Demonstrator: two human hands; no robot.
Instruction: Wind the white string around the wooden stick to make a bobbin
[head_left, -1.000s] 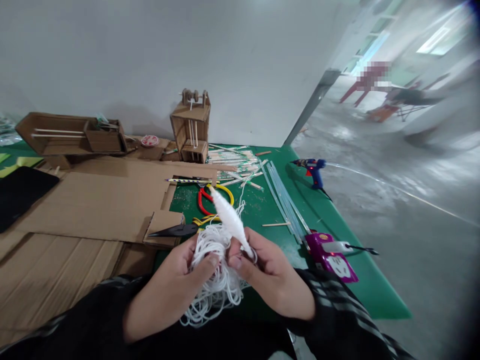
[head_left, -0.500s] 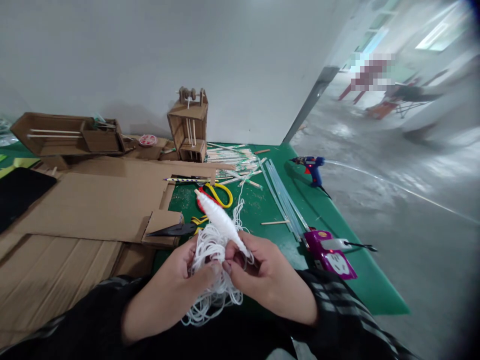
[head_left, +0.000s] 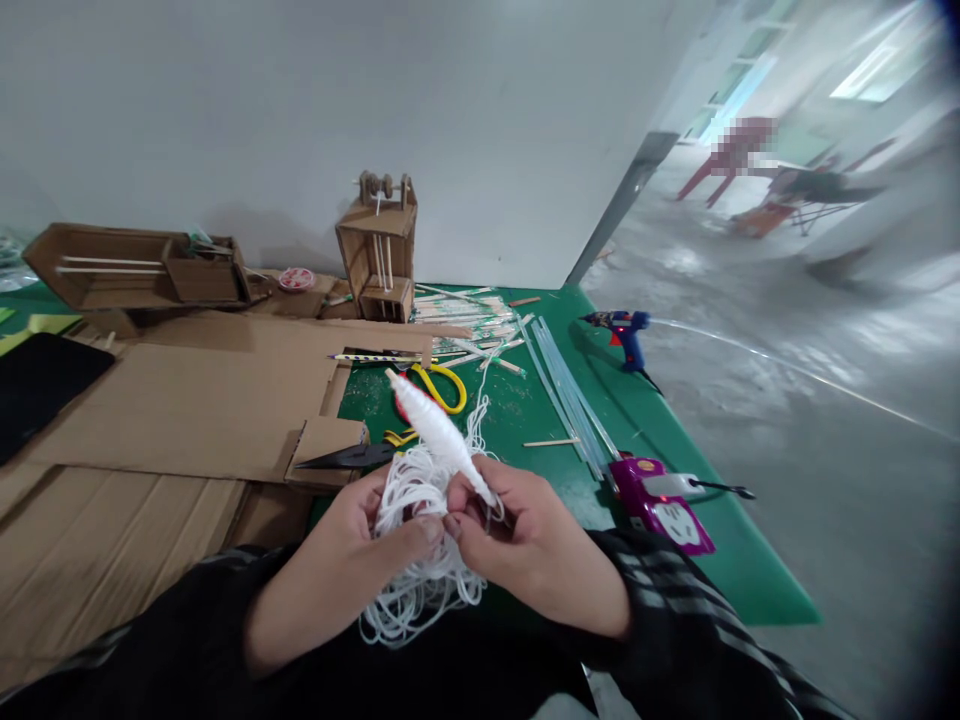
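A loose tangle of white string (head_left: 420, 490) fills my left hand (head_left: 360, 560), whose fingers are closed around it. My right hand (head_left: 532, 540) grips the lower end of a stick wound with white string (head_left: 439, 430), a spindle shape that tilts up and to the left. Both thumbs meet at the tangle, close to each other; what they pinch there is partly hidden. Just beyond the spool lie scissors with yellow and red handles (head_left: 442, 390). A dark-bladed tool with yellow handles (head_left: 352, 457) rests on cardboard left of the tangle.
Cardboard sheets (head_left: 187, 400) cover the left side. A cardboard box model (head_left: 375, 260) stands by the wall, near wrapped sticks (head_left: 472, 320). Clear glue sticks (head_left: 566, 400), a blue glue gun (head_left: 626, 335) and a purple power strip (head_left: 664, 505) are on the green table's right.
The string tangle and wound stick have shifted slightly up and left in my hands. Both hands keep their grip, with thumbs still together.
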